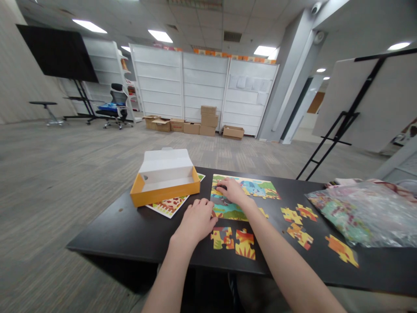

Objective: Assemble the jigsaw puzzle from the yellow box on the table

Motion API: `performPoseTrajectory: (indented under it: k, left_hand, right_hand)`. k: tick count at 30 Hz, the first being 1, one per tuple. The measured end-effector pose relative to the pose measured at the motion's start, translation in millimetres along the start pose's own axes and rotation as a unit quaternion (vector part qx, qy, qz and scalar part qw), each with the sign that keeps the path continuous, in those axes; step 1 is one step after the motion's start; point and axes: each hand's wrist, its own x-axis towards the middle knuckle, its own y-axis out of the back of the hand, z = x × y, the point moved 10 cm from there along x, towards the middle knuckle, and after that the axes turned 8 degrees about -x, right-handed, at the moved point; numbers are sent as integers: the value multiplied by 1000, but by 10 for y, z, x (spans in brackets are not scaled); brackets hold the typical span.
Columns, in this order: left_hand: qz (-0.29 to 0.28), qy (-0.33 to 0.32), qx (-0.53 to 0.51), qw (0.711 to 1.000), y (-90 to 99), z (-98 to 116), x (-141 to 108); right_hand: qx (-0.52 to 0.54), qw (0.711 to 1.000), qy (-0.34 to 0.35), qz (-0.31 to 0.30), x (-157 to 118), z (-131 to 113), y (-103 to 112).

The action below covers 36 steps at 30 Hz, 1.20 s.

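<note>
An open, office-style commercial room: grey patterned carpet (65, 174) runs beneath a tiled drop ceiling (202, 17) set with panel lights (159, 36). A swivel office chair (117, 106) stands near a large black screen (57, 52) on a wheeled stand, while cardboard boxes (208, 119) sit stacked against white shelving units (205, 87). White boards (345, 95) on a black easel and a ceiling dome camera (316, 8) mark it as a workplace.

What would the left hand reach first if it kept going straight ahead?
The left hand would probably meet the edge of the part-built jigsaw puzzle first, though depth is unclear.
</note>
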Motion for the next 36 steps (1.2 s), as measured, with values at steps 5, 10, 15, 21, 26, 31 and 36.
performPoseTrajectory:
  k: [5,10,15,21,26,31,36]
  left_hand:
    - [4,-8,-6,1000,5,-39,9]
    - [5,-13,-6,1000,6,-35,-1]
    - [-2,-7,-2,1000,16,-14,-20]
    - [-1,-2,-6,1000,24,1,-18]
    - [0,-9,-5,1000,24,0,-20]
    - [23,-12,-21,999,109,19,-25]
    - [16,-65,-103,992,128,213,-45]
  right_hand:
    - [4,1000,-26,3,-33,115,5]
    - [12,1000,-14,20,-48,74,44]
    - [14,1000,-8,20,-30,23,54]
    - [36,996,-47,69,-34,93,148]
    - [40,999,-5,15,-25,43,103]
    - [75,985,-58,146,-158,168,727]
    - [81,973,-83,202,-526,211,1282]
